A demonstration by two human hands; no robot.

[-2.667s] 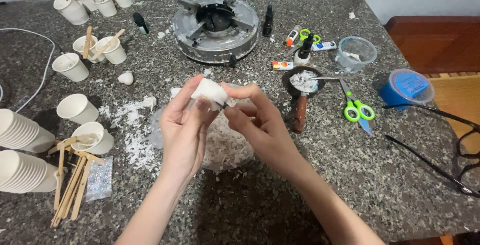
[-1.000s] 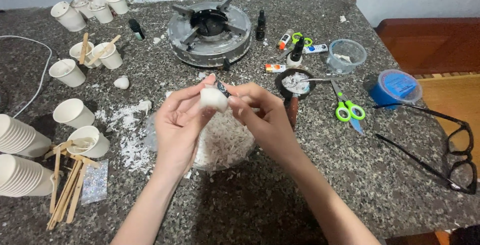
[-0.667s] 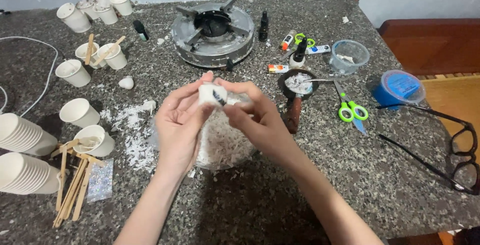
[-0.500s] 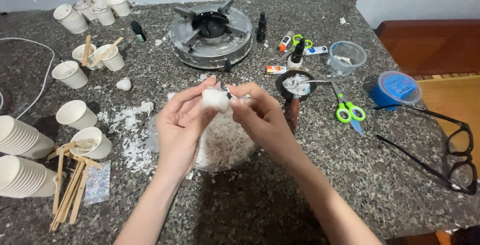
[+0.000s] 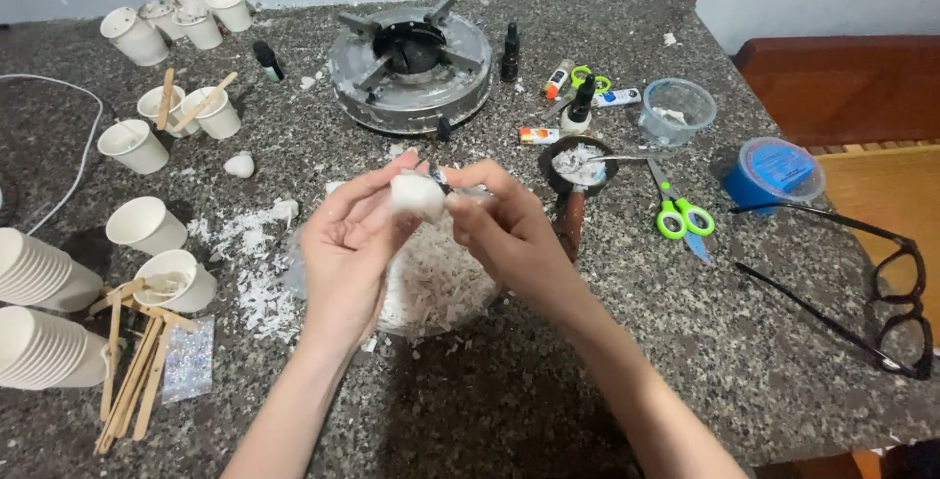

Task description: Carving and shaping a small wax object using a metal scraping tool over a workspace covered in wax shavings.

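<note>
Now we've got our left hand (image 5: 348, 249) pinching a small white waxy lump (image 5: 415, 195) over the clear bowl of white shavings (image 5: 431, 288). Our right hand (image 5: 504, 234) is closed on a thin metal blade (image 5: 443, 183), lying across, tip pointing left into the lump.

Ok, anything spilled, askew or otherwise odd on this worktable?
Yes. White flakes are scattered over the granite tabletop left of the clear bowl of shavings, outside it. The left hand holds a white lump over the bowl, the right hand beside it. The black glasses overhang the table's right edge.
</note>
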